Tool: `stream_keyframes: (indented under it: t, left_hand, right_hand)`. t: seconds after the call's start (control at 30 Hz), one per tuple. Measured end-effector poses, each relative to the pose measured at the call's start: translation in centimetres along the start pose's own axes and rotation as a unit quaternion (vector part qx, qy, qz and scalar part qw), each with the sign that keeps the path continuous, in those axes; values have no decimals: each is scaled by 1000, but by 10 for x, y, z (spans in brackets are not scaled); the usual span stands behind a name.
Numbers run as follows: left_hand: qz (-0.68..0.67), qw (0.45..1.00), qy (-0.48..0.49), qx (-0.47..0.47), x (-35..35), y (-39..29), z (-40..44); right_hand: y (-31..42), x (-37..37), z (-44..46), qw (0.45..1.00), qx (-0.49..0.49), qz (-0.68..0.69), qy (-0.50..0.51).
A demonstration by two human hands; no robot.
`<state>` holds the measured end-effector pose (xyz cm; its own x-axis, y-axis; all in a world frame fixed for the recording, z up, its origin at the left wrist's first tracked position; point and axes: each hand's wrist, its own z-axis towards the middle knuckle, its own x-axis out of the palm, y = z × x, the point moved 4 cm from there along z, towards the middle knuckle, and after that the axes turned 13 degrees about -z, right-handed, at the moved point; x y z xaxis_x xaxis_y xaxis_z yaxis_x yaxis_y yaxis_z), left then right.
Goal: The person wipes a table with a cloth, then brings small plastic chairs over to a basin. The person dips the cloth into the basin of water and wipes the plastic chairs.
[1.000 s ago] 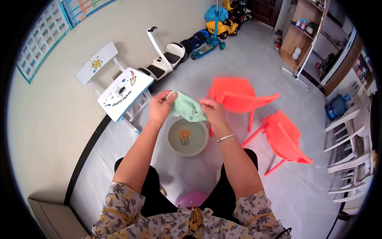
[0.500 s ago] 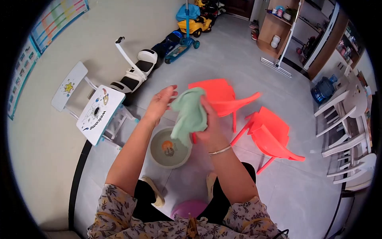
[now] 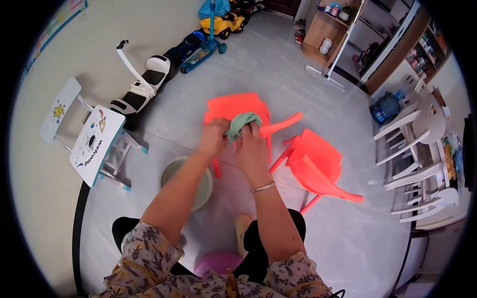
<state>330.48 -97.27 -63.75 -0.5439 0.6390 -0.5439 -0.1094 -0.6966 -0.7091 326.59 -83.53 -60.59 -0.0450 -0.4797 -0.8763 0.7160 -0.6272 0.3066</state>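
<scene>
A bunched light green cloth [image 3: 243,124] is between my two hands, in front of the nearer red chair [image 3: 236,105]. My left hand [image 3: 215,135] is closed on the cloth's left end. On its right side, my right hand [image 3: 251,145], with a bracelet at the wrist, has its fingers wrapped on the lower part. The basin [image 3: 202,191] stands on the floor below and left of my hands, partly hidden by my left forearm. A second red chair [image 3: 318,159] stands to the right.
A white children's chair [image 3: 60,110] and desk [image 3: 94,144] stand at the left. Behind them are a white balance scooter [image 3: 144,87] and a blue kick scooter [image 3: 206,49]. White chairs [image 3: 417,169] and a water bottle [image 3: 385,108] are at the right. A purple stool [image 3: 217,261] is below me.
My left hand, apart from the cloth half a second ago, has closed on it. The cloth, earlier spread and hanging, is bunched up. The view has shifted right, and both hands are over the nearer red chair.
</scene>
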Motion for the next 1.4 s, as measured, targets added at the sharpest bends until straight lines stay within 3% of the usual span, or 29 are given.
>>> stream_keyframes:
  t: [0.17, 0.27, 0.33, 0.37, 0.4, 0.43, 0.47, 0.53, 0.57, 0.6, 0.63, 0.67, 0.7, 0.73, 0.87, 0.93, 0.97, 1.03, 1.07, 1.17, 1.23, 1.3, 1.4]
  left_hand:
    - [50, 997, 50, 1, -3, 3, 3]
    - [160, 985, -2, 63, -12, -33, -3]
    - [123, 990, -14, 72, -14, -52, -5]
    - [80, 993, -22, 80, -16, -58, -6]
    - [80, 993, -21, 80, -17, -60, -4]
    - [-16, 999, -33, 6, -20, -54, -2]
    - [-112, 990, -43, -68, -23, -49, 0]
    - [-156, 977, -143, -41, -42, -53, 4]
    - [-154, 967, -201, 35, -59, -68, 10]
    - [-151, 949, -256, 109, -72, -81, 11]
    - [-149, 950, -253, 107, -78, -77, 6]
    - [-26, 968, -220, 119, -86, -74, 3]
    - [97, 969, -185, 133, -90, -73, 3]
    - [196, 974, -107, 48, -80, -63, -2]
    - [163, 985, -16, 58, -37, -62, -22]
    - [124, 989, 6, 80, -12, -76, -21]
    - [139, 986, 11, 90, 6, -75, -18]
    - [154, 983, 11, 101, 23, -69, -12]
    - [197, 975, 4, 100, 27, -65, -8]
    - [246, 963, 5, 109, 38, -61, 5]
    - [251, 961, 15, 118, 48, -61, 15]
    - [226, 956, 6, 185, 60, -67, 27]
    - [190, 959, 28, 208, 75, -84, 38]
  right_hand:
    - [-2, -22, 6, 994, 7, -107, 2]
    - [-10, -33, 9, 986, 34, -160, -23]
    - [-26, -24, 12, 982, 33, 5, -184]
    - [-29, -21, 13, 982, 34, 7, -185]
    - [-37, -15, 15, 978, 61, 105, -170]
    - [-44, -13, 17, 964, 88, 200, -151]
    - [-39, -30, 20, 964, 90, 199, -151]
    - [-38, -53, 26, 865, 150, 474, -71]
    - [-43, -61, 30, 864, 152, 475, -72]
    - [-53, -71, 33, 895, 145, 410, -96]
    - [-58, -78, 32, 922, 137, 342, -118]
    - [-65, -64, 30, 921, 140, 345, -120]
    - [-79, -41, 27, 955, 173, 198, -138]
    - [-86, -28, 25, 966, 205, 46, -153]
    - [-73, -23, 25, 954, 208, 131, -170]
    - [-55, -36, 20, 962, 134, -104, -212]
    - [-56, -35, 19, 963, 131, -106, -210]
    - [-43, -28, 26, 992, -43, -1, -118]
    - [-39, -30, 25, 992, -46, -3, -118]
    - [-40, -31, 21, 994, -35, -41, -96]
    - [-53, -27, 23, 990, 7, -56, -133]
    - [-63, -23, 27, 986, 40, -58, -149]
    - [-81, -30, 30, 979, 97, -97, -152]
